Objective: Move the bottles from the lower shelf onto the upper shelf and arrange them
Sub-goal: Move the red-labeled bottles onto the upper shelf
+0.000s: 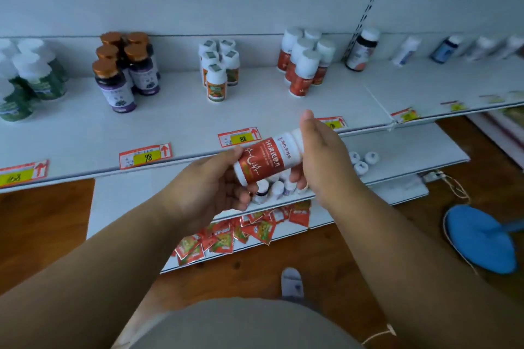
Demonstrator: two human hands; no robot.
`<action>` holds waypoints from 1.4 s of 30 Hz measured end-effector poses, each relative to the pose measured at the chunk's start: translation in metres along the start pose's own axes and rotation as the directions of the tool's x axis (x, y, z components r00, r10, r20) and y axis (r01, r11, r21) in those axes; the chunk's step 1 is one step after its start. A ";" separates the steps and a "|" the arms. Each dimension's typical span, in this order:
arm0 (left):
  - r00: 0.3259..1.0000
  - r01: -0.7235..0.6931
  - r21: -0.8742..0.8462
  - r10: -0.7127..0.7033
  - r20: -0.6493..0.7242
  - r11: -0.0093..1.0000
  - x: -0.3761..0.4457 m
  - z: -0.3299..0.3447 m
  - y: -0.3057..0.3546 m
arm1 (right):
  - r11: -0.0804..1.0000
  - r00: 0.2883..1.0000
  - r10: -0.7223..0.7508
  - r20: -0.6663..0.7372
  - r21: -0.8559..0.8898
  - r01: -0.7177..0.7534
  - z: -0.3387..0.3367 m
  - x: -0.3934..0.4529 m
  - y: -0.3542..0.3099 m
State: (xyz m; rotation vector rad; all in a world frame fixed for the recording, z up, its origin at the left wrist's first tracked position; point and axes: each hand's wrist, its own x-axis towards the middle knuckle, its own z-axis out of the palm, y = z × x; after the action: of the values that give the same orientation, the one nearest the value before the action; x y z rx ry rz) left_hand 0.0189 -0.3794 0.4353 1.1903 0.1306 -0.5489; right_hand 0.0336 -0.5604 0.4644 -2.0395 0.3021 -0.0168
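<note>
Between both hands (215, 178) (317, 156), red-labelled bottle (263, 160).

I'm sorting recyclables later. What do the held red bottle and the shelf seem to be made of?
The red bottle, held in both hands: seemingly white plastic with a glossy printed label, judging by its opaque, smooth body. The upper shelf: probably white-painted metal, matte and thin-edged.

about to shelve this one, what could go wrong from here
The red-labelled white-capped bottle lies tilted between the left hand and right hand; it could slip during the handover. Set down carelessly, it may topple the close-packed cluster of matching red bottles on the white upper shelf.
</note>
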 end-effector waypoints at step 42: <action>0.789 -0.038 0.799 0.509 -0.345 0.600 0.252 0.183 0.025 | 0.816 0.857 -0.457 0.237 -0.273 0.510 -0.103 0.310 0.063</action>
State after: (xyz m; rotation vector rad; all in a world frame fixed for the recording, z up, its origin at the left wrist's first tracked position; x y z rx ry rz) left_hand 0.2142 -0.6231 0.4308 2.1637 0.1949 0.1028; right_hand 0.3067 -0.7463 0.4217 -2.3840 -0.3538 -0.1249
